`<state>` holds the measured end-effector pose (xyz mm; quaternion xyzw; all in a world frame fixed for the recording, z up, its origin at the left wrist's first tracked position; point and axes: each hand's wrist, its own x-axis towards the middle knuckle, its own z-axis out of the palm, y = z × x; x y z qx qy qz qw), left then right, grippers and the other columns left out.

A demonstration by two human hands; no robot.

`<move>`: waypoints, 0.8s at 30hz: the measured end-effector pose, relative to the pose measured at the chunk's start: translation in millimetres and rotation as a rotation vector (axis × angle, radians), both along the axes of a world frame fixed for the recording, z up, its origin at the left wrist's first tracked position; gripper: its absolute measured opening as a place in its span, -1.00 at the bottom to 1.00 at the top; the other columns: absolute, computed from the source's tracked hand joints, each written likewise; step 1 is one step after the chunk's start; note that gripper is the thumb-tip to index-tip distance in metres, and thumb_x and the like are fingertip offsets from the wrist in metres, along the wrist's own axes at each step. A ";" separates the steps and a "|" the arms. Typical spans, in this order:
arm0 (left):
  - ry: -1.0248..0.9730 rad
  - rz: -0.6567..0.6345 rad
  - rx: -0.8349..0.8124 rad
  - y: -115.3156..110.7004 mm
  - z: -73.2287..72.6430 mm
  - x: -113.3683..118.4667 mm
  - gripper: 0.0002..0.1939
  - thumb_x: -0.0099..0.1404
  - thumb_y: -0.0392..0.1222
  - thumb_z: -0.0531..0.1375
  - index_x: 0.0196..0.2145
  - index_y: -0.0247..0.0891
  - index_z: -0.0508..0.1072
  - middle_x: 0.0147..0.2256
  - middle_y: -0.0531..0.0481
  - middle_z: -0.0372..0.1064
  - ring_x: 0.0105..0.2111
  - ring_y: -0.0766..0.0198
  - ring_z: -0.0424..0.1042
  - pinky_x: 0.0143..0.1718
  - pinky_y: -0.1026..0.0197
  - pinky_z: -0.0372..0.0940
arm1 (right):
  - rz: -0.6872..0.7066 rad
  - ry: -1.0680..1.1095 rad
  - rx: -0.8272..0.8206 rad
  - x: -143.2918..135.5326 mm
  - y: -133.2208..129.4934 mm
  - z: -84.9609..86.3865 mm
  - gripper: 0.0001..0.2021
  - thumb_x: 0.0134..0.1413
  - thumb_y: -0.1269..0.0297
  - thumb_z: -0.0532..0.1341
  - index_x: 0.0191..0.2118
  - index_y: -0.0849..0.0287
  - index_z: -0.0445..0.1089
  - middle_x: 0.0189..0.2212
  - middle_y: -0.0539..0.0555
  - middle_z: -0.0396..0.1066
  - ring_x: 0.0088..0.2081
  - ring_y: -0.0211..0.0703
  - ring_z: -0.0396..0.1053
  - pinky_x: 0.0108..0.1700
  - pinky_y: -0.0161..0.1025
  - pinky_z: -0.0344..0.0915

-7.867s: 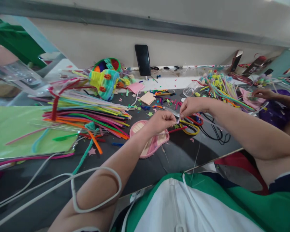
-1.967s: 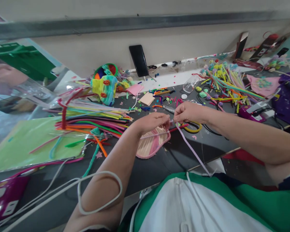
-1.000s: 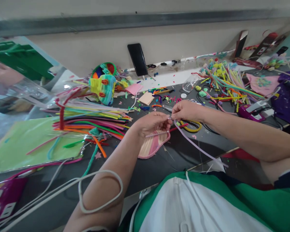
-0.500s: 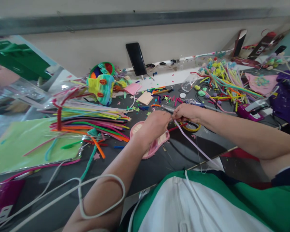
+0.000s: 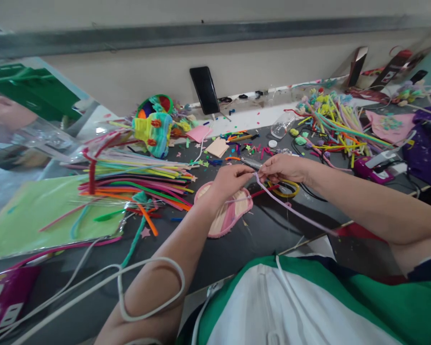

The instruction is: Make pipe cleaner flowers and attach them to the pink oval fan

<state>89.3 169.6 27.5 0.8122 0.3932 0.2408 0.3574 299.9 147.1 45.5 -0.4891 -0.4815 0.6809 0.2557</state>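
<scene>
A pale lilac pipe cleaner (image 5: 290,208) runs from my fingertips down to the right, its far end loose above the table edge. My left hand (image 5: 233,181) pinches its upper end between thumb and fingers. Close beside it, my right hand (image 5: 278,167) has its fingertips pressed together near the bend; whether they grip the pipe cleaner too is hard to make out. Under my left hand lies a flat pink and cream striped piece (image 5: 228,218) with a fuzzy pink edge, partly covered by the wrist. A yellow loop (image 5: 290,190) and a red pipe cleaner (image 5: 264,191) lie below my right hand.
A bundle of coloured pipe cleaners (image 5: 147,179) lies left on a green sheet (image 5: 53,211). A phone (image 5: 204,90) leans on the wall. More pipe cleaners (image 5: 337,120) are heaped right. A white cable (image 5: 151,263) loops over my left forearm.
My hands have parted slightly, and the lilac pipe cleaner's loose end has swung up and to the right. More of the striped piece shows below my left hand.
</scene>
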 end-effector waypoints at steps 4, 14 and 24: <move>-0.099 0.003 -0.230 -2.9 1.5 1.8 -0.72 0.14 -0.11 0.19 -0.25 -0.32 0.55 -0.44 0.01 0.44 -0.56 0.38 0.35 -0.52 0.33 0.27 | 0.013 -0.015 0.010 -2.9 -0.6 -1.2 -0.77 -0.12 0.23 0.35 -0.41 0.34 0.46 -0.51 0.11 0.48 -0.65 -0.44 0.15 -0.60 -0.41 0.05; -0.478 0.149 -0.582 1.2 5.7 0.1 -0.84 0.05 -0.23 0.26 -0.48 -0.39 0.39 -0.64 0.12 0.25 -0.75 0.55 0.10 -0.73 0.42 -0.05 | -0.060 -1.081 1.040 -17.0 -30.6 23.3 -0.69 0.19 0.17 0.04 -0.35 0.24 0.46 -0.39 0.15 0.46 -0.25 -0.07 0.31 -0.22 -0.16 0.07; -0.550 0.059 -0.724 1.1 -2.5 0.7 -0.75 0.04 -0.14 0.32 -0.49 -0.35 0.35 -0.70 0.22 0.03 -0.78 0.60 -0.09 -0.72 0.41 -0.24 | 0.296 -1.428 1.085 -52.3 -45.8 11.3 -0.81 0.09 0.41 0.05 -0.28 0.25 0.41 -0.43 0.21 0.49 -0.34 -0.01 0.41 -0.30 -0.15 0.02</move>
